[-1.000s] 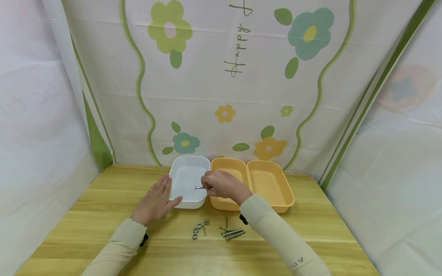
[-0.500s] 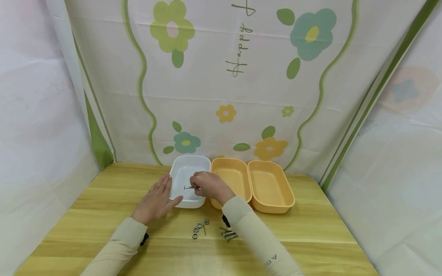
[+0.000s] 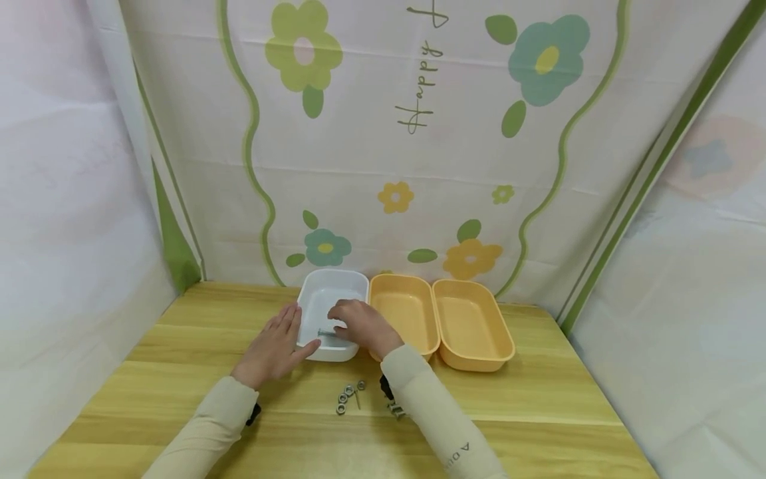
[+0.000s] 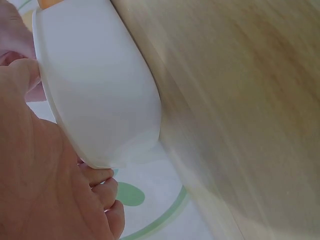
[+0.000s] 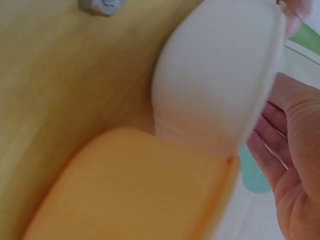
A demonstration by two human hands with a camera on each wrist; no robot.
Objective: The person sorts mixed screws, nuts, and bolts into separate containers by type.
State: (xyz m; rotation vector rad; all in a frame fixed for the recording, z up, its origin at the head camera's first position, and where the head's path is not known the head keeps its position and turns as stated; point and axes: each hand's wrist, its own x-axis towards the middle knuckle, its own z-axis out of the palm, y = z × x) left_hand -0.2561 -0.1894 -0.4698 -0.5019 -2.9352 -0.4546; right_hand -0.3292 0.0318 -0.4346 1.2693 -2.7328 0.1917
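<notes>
A white tray (image 3: 332, 356) stands on the wooden table, at the left end of a row of trays. My left hand (image 3: 270, 347) rests against its left rim, fingers straight along the side and thumb at the front corner. In the left wrist view its palm lies against the white wall. Over the tray is my right hand (image 3: 365, 326), finger and thumb parted. A silver bolt (image 3: 326, 333) lies in the tray just left of that thumb; its far end is hidden behind the hand. The right wrist view shows the right fingers loosely bent beside the rim.
Two yellow trays (image 3: 473, 364) stand side by side right of the white one. Several hex nuts (image 3: 343, 398) and a thin screw (image 3: 358, 399) lie on the table in front. More bolts (image 3: 395, 410) are partly hidden by the right sleeve. A patterned cloth (image 3: 359, 146) hangs behind.
My right hand has moved left over the white tray and parted its finger and thumb. The bolt it pinched is now down in the tray. The left hand has stayed at the rim.
</notes>
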